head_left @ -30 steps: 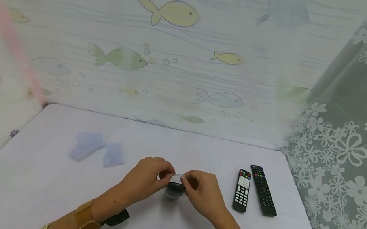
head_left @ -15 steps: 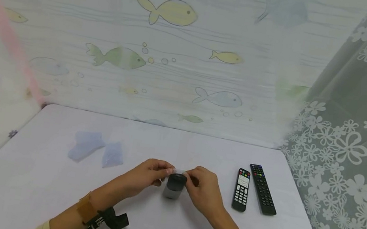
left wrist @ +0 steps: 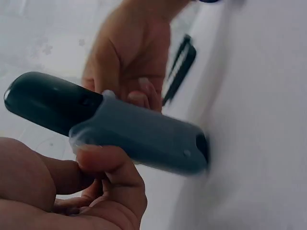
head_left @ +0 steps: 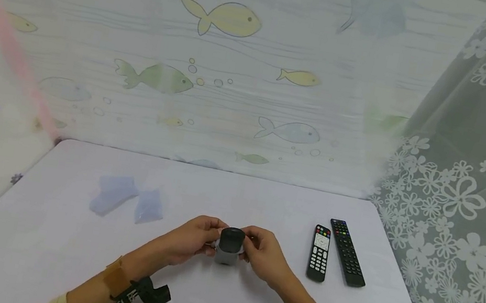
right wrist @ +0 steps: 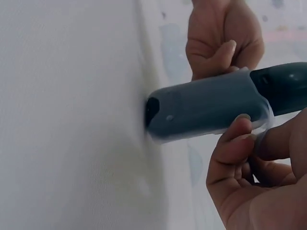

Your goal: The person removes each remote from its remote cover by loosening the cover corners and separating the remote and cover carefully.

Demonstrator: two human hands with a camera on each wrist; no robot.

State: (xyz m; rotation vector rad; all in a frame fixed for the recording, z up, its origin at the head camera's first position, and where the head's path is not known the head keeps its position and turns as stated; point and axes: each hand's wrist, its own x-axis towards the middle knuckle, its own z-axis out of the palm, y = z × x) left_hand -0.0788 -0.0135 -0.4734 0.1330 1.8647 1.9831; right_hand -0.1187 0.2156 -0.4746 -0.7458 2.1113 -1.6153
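A black remote control (head_left: 232,238) stands roughly upright, partly inside a translucent sleeve (head_left: 226,258); its rounded dark end (left wrist: 48,98) sticks out of the sleeve's top. A small opening at the sleeve's lower end, near the white cloth, shows dark. On one side my left hand (head_left: 194,239) pinches the sleeve's upper rim between thumb and fingers. Across from it, my right hand (head_left: 265,256) pinches the rim too, as the right wrist view shows close up. The remote's back appears to face me; its buttons are hidden.
Two black remotes, a shorter one (head_left: 319,253) and a longer one (head_left: 348,253), lie on the right of the white table (head_left: 63,261). At the back left lie bluish translucent sleeves or bags, one larger (head_left: 114,194) and one smaller (head_left: 150,207). Curtains (head_left: 233,91) border the table.
The remote has tilted up, so its dark end has risen in view and more of the sleeve shows below. Both hands keep hold of the rim and have shifted slightly.
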